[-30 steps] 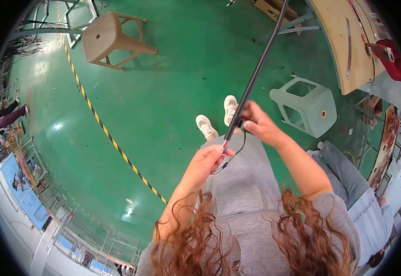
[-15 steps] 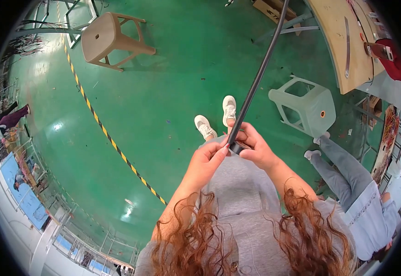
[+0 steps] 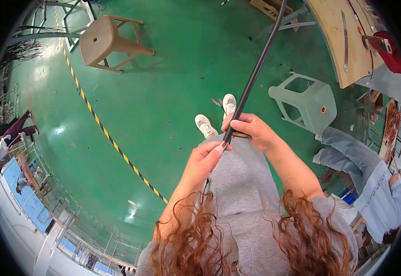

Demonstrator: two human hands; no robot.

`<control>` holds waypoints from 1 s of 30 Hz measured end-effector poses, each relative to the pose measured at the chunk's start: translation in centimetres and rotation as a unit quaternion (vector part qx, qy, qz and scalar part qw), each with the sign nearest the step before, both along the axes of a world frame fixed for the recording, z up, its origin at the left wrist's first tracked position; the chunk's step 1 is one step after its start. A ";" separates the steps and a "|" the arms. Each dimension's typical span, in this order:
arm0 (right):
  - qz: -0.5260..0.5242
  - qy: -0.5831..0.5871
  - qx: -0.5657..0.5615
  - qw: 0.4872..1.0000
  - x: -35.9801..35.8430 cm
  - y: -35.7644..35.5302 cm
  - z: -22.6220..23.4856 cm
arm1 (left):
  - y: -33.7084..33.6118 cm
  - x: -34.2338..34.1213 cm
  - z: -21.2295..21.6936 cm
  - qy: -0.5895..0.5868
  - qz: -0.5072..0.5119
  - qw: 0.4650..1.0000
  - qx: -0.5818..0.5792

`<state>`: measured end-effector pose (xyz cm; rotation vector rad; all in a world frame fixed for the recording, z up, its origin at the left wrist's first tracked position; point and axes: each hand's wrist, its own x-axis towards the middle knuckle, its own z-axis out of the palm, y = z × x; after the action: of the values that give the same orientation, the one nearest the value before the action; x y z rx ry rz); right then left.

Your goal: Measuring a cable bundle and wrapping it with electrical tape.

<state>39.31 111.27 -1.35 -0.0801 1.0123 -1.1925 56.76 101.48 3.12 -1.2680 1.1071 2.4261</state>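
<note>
A long black cable [image 3: 260, 64] slants from the top edge down to my hands in front of my lap. My left hand [image 3: 204, 162] pinches its lower end, where a bit of red and blue shows at the fingertips. Just above, my right hand [image 3: 252, 130] is closed around the cable, thumb on top. Beneath the right fingers, the edge of a dark roll of tape [image 3: 241, 135] shows; most of it is hidden. Thin red-tipped wires [image 3: 217, 102] stick out beside my shoe; where they lead is hidden.
A beige stool [image 3: 111, 41] stands at upper left, and a pale green stool [image 3: 307, 102] at right. Behind it a co-worker in grey trousers [image 3: 347, 152] is close by. A wooden table [image 3: 329, 41] fills the upper right. Yellow-black tape [image 3: 101, 124] crosses the green floor.
My right hand has moved up along the cable, and the tape roll has turned, now mostly covered. The left hand stays at the cable's end. Red-tipped wires have come into sight; the co-worker's legs have shifted.
</note>
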 end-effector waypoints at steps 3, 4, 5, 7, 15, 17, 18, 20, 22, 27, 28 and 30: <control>0.003 0.049 -0.007 0.999 1.0 0.3 0.0 | 0.0 0.3 0.1 0.001 0.008 1.000 0.014; 0.007 0.064 -0.008 0.998 1.3 0.5 0.0 | 0.0 0.3 0.1 -0.002 0.005 1.000 0.009; 0.005 0.069 -0.013 0.997 1.6 0.7 -0.2 | 0.1 0.3 0.0 -0.011 -0.001 1.000 0.012; -0.007 0.094 -0.033 0.995 2.1 1.2 -0.5 | 0.3 0.1 -0.1 -0.013 0.019 1.000 -0.014; -0.046 0.121 -0.121 0.984 3.5 2.8 0.0 | 0.1 -0.5 0.1 -0.055 -0.057 0.974 -0.212; -0.033 0.133 -0.136 0.981 3.3 2.8 0.6 | 0.2 -0.6 0.1 -0.049 -0.046 0.977 -0.201; 0.001 0.156 -0.132 0.979 3.1 2.8 0.9 | 0.3 -0.7 0.1 -0.056 -0.064 0.970 -0.229; 0.061 0.200 -0.109 0.972 2.8 2.9 1.6 | 0.4 -0.8 0.0 -0.071 -0.101 0.951 -0.283; 0.099 0.167 -0.084 0.977 2.2 3.1 2.1 | 0.4 -0.8 0.0 -0.068 -0.110 0.956 -0.264; 0.095 0.055 -0.059 0.992 0.2 4.4 1.9 | -0.2 -0.4 -0.2 0.016 -0.115 0.977 -0.178; 0.081 0.057 -0.047 0.994 0.0 4.3 1.3 | -0.4 -0.2 -0.2 0.027 -0.113 0.979 -0.166; 0.068 0.064 -0.041 0.995 -0.2 3.9 0.1 | -0.8 0.1 -0.2 0.027 -0.129 0.983 -0.125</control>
<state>39.07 115.20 -1.30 -0.2894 1.0533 -1.1154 56.91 100.73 2.93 -1.0489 1.5279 2.1935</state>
